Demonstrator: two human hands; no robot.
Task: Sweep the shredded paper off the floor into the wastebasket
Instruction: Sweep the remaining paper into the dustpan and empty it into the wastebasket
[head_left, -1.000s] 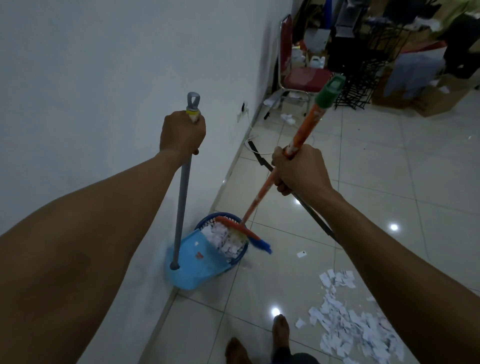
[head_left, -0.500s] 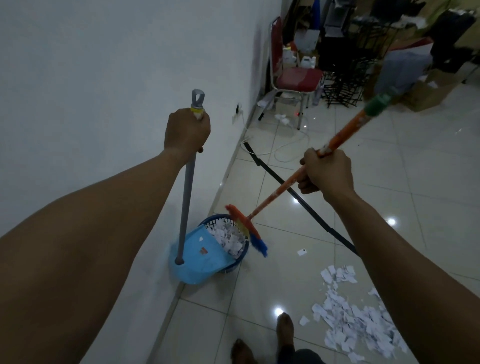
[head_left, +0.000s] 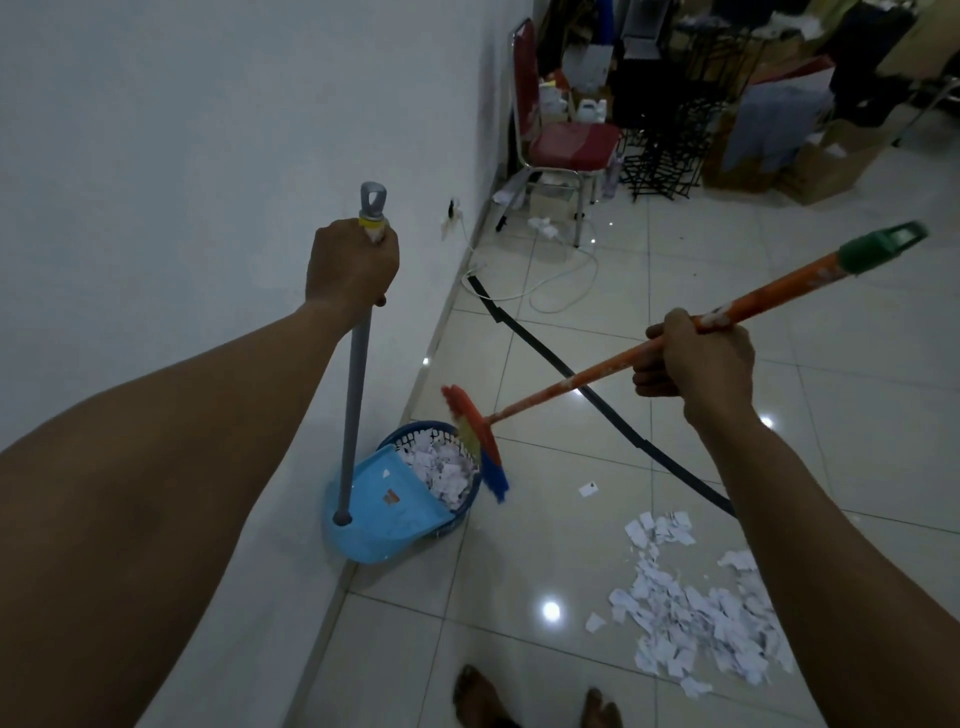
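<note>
A: Entry, current step. Landmark is the wastebasket (head_left: 457, 512), dark blue mesh, standing against the wall. Shredded paper (head_left: 441, 470) already fills much of it. The light-blue dustpan (head_left: 387, 512) is tipped over its near rim, pan nearly bare apart from one scrap. My read: you are at the tail of one emptying pass.

B: And the hands?

A: Your left hand (head_left: 353, 267) has its fingers curled round the top of the grey dustpan handle (head_left: 355, 395), which runs steeply down to the pan. Your right hand (head_left: 698, 361) grips the orange broom handle (head_left: 582, 379) about midway; the broom head (head_left: 475, 441) hangs in the air just above the wastebasket's far rim, bristles pointing down, not touching the floor.

B: What remains?

A: A large pile of paper (head_left: 691, 623) lies on the tiles well to the right of the wastebasket and nearer you, partly hidden by your right forearm. One lone scrap (head_left: 588, 489) sits between pile and wastebasket. So the task is partway done, as I judge it.

B: Next move?

A: Likely lower the dustpan flat beside the pile, swing the broom over, and sweep in short strokes; light scraps scatter easily.

B: Any writing?

A: A small orange sticker (head_left: 390, 498) on the dustpan, too small to read. No legible brand elsewhere.
</note>
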